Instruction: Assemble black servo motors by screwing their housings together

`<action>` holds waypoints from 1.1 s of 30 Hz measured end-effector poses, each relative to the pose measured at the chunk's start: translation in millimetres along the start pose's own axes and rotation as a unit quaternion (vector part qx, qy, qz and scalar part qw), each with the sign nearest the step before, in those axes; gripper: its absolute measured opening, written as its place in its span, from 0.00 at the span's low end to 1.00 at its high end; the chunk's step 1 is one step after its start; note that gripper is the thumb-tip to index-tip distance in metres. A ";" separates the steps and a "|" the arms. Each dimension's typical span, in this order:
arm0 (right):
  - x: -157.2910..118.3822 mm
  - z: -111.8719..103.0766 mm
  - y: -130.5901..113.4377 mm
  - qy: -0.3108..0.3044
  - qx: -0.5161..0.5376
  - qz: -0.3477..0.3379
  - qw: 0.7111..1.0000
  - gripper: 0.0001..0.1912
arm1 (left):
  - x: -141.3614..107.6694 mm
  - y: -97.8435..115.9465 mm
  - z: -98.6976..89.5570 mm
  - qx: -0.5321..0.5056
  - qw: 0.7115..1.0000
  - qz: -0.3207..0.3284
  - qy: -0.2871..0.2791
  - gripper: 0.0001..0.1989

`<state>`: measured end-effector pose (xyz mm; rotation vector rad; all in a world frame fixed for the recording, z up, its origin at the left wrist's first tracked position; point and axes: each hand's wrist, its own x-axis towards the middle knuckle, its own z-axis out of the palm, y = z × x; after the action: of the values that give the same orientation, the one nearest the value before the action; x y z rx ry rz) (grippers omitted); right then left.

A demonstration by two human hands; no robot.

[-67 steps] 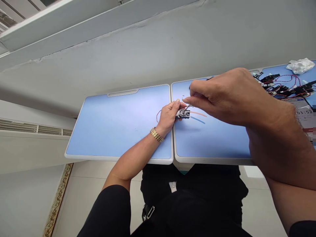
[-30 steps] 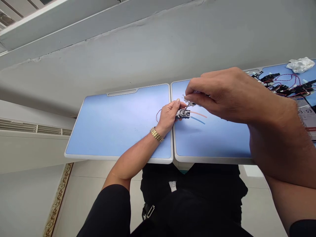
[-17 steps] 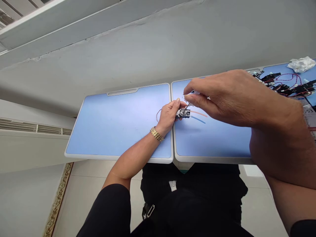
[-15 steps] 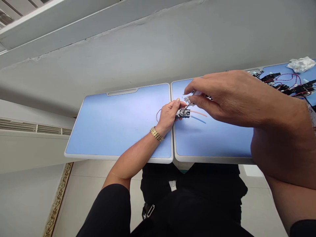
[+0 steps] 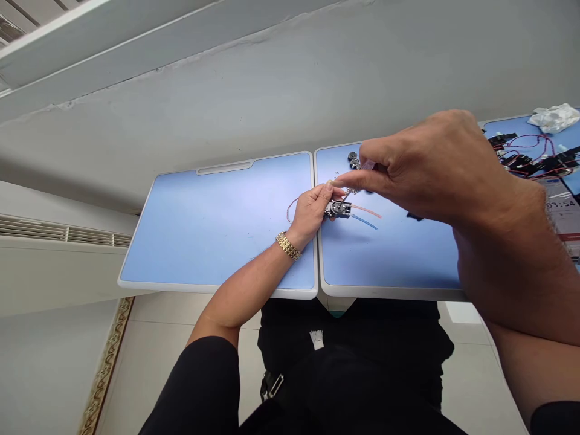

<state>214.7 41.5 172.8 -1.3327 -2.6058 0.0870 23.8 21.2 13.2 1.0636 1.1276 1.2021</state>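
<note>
My left hand (image 5: 312, 208) grips a small black-and-silver part (image 5: 339, 209) with a round face, just above the seam between two blue tabletops. A pink wire (image 5: 368, 211) and a blue wire (image 5: 365, 223) stick out from it to the right. A thin dark twisted wire (image 5: 289, 210) loops out at the left of the hand. My right hand (image 5: 421, 163) is closed round the pale handle of a screwdriver (image 5: 368, 165). Its thin shaft slants down to the round face of the part. The fingers hide most of the handle.
Small round metal-and-black pieces (image 5: 353, 159) lie on the right tabletop (image 5: 389, 260) behind my right hand. Farther right are black parts with red wires (image 5: 521, 160), crumpled white tissue (image 5: 553, 118) and a phone (image 5: 562, 208) with a lit screen. The left tabletop (image 5: 217, 229) adjoins.
My right hand has turned and risen slightly, uncovering the round pieces behind it and more of the phone. My left hand and the part have hardly moved.
</note>
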 end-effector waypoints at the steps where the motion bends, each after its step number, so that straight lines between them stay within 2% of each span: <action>1: -0.6 -0.9 -0.5 -0.001 -0.008 0.005 1.000 0.33 | 0.4 -0.5 -0.4 -0.005 1.000 0.003 0.000 0.30; 4: -2.8 -3.0 -0.7 -0.002 -0.001 -0.023 1.000 0.30 | 0.9 -0.5 -0.9 -0.015 1.000 0.009 -0.004 0.30; 7: -4.1 -4.1 0.8 -0.012 0.058 -0.075 0.995 0.23 | 0.1 1.6 -0.6 -0.010 1.000 -0.004 0.000 0.30; 9: -4.0 -4.4 1.8 -0.018 0.085 -0.089 0.992 0.21 | -0.6 3.3 -0.2 -0.005 1.000 -0.012 0.006 0.30; 18: -0.5 3.2 6.1 0.017 0.064 -0.060 0.996 0.23 | -0.1 1.5 -1.1 -0.023 1.000 0.007 -0.020 0.30; 22: -0.5 2.7 2.7 0.000 0.029 -0.046 0.999 0.21 | 0.5 2.0 -0.4 -0.013 1.000 -0.006 -0.014 0.30; 27: -2.4 -1.2 4.0 -0.021 0.090 -0.072 0.993 0.20 | 2.1 3.3 -1.5 -0.024 0.999 -0.023 -0.003 0.30; 33: -3.4 -0.9 9.6 -0.040 0.142 -0.089 0.985 0.17 | 4.7 1.1 -4.8 -0.043 0.998 -0.029 -0.019 0.31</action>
<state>224.5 44.4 171.7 -1.0160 -2.6404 0.4718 19.0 26.0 13.2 0.9769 1.0612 1.1697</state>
